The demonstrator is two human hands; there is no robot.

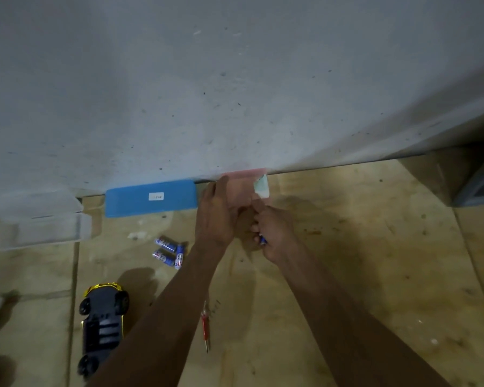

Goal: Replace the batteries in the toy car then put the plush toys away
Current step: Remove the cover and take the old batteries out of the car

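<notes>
Left hand (217,212) grips the pink box (242,188); right hand (273,233) is closed on a battery (262,240) — risk: a loose pinch drops it among the batteries (169,251) left of the wrist.

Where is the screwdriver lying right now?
In the head view, the red screwdriver lies on the wooden surface at lower centre, between the two forearms, right of the upside-down toy car.

Both bare arms reach forward, the left hand (217,212) cupped with fingers curled, the right hand (274,236) closed in a fist beside it.
</notes>
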